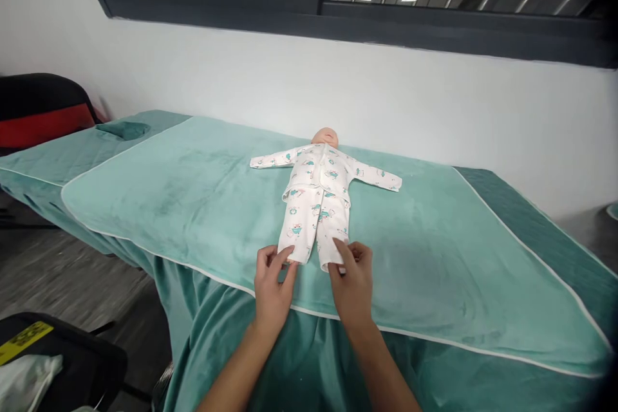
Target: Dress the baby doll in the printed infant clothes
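Observation:
A baby doll (325,136) lies on its back on the green bed cover, head toward the wall and arms spread. It is dressed in a white printed top (320,166) and matching white printed pants (303,224). At the hem of the pant leg on the left, my left hand (273,283) pinches the fabric between thumb and fingers. My right hand (352,277) pinches the hem of the other leg. The sleeves reach past the arms, so the doll's hands are hidden. Its feet are mostly hidden by the hems and my fingers.
The green cover (193,193) with white piping spreads over a long bed, its skirt hanging at the front. A red and black chair (46,112) stands at the left end. Another black chair (72,354) with a white cloth (29,383) is at lower left. A barred window (313,6) is behind.

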`<state>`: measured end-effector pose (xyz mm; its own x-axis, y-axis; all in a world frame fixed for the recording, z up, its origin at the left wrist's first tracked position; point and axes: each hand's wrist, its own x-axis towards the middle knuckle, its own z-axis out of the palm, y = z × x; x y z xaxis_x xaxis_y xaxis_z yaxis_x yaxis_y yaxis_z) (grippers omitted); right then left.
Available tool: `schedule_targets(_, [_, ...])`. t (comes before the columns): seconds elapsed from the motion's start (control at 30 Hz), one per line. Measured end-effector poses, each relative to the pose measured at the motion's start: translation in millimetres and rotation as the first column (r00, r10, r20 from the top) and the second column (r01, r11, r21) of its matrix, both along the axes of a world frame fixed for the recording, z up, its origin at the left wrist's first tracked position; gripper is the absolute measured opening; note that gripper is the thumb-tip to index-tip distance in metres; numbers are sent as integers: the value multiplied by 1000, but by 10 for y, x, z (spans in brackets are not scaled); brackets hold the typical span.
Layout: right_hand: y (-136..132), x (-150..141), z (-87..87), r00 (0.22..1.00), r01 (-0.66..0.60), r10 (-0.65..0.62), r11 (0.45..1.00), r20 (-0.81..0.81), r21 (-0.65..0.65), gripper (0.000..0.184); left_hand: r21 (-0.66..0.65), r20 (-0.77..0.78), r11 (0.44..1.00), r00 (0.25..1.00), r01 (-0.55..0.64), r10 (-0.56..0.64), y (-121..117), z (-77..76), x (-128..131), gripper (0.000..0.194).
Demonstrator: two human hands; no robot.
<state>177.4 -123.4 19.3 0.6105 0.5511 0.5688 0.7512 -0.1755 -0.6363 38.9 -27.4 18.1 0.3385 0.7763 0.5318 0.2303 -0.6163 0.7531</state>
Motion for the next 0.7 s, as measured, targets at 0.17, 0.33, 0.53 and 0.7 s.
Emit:
schedule_targets(0.17, [-198,-61,-126,982,-114,111,994,155,7,56,108,-136,994,990,-9,24,-5,-34,-51,33])
schedule_targets(0.33, [-300,-144,-195,963,-212,208,977,168,4,62,217,-217,975,976,47,2,85,-63,-95,39])
schedule_targets(0.53, [-391,-40,-35,897,-322,341,940,280,-114,48,357,-258,933,965,47,50,133,-59,-121,42])
schedule_targets(0.7, [-474,337,330,932,-271,277,961,235,-58,20,184,-123,982,992,35,-12,240,115,-211,37])
